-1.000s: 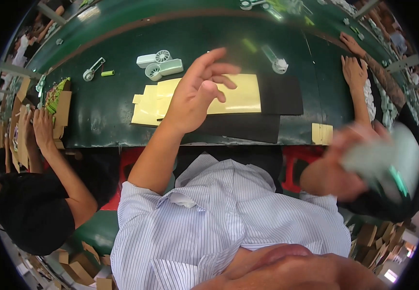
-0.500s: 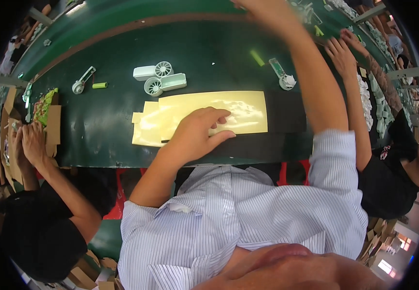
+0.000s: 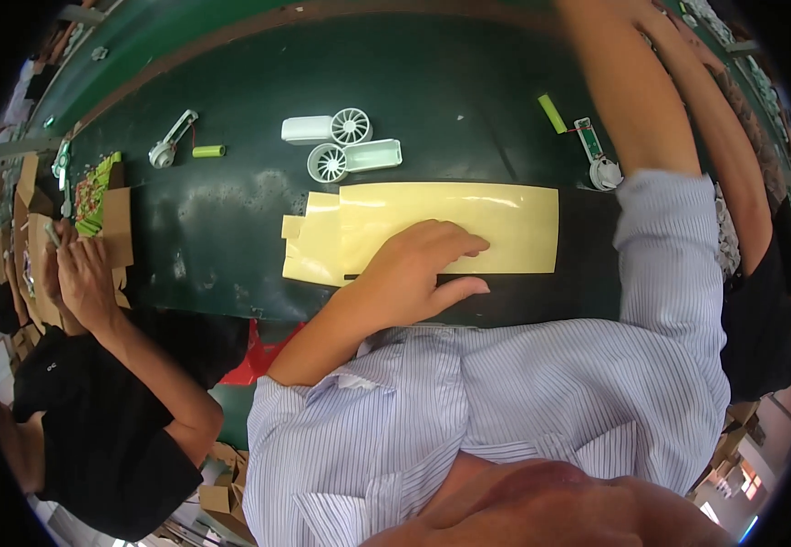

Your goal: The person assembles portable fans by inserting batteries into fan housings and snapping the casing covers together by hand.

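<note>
The fingers [image 3: 454, 244] of the left hand [image 3: 413, 273] are lying loosely together, flat on the pale yellow sheet [image 3: 432, 228], pressing it down; the thumb is pointing out over the black strip [image 3: 541, 292] along the sheet's near edge. The sheet is lying in the middle of the dark green counter [image 3: 222, 237]. The right arm [image 3: 632, 100] is reaching far forward, its hand passing out of view at the top, so its fingers cannot be told. Two white fan housings [image 3: 341, 141] are sitting just beyond the sheet.
</note>
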`<act>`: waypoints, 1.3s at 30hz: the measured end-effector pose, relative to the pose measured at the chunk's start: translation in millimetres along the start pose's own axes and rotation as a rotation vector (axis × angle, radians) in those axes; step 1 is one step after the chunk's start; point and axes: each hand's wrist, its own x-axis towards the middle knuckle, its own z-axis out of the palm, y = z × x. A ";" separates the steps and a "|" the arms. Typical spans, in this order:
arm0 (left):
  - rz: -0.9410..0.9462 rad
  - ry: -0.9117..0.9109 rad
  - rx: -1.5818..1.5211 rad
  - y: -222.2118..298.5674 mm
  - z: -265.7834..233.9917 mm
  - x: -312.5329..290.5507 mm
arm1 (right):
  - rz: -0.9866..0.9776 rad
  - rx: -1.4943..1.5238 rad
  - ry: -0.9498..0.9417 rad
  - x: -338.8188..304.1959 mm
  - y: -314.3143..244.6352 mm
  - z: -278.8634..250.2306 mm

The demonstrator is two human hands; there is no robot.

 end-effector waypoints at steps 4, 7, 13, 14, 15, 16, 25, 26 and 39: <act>0.009 0.221 0.215 15.3 -18.1 -10.8 | -0.277 -0.004 -0.242 -131.5 -8.0 -48.6; -0.113 0.654 0.551 10.4 -52.8 -15.2 | -0.281 0.119 -0.137 -179.4 43.4 2.7; -0.308 0.603 0.595 -32.3 -81.5 -11.1 | -0.325 0.284 0.084 -213.5 73.1 63.1; -0.287 0.570 0.598 -34.3 -80.0 -9.7 | -0.309 0.306 0.004 -212.4 71.0 66.3; -0.350 0.570 0.521 -32.1 -79.5 -9.9 | -0.345 0.359 0.093 -213.2 69.7 73.6; -0.344 0.574 0.525 -24.3 -78.0 -11.4 | -0.346 0.357 0.101 -215.5 67.7 73.5; 0.161 0.389 -0.078 27.7 -51.7 -14.7 | -0.334 0.712 0.141 -249.3 48.9 36.7; 0.116 0.243 -0.102 25.3 -44.7 -6.7 | -0.420 0.637 0.205 -257.7 39.3 27.7; 0.092 0.211 -0.003 55.3 22.5 40.0 | -0.202 1.130 -0.119 -355.1 4.8 -11.0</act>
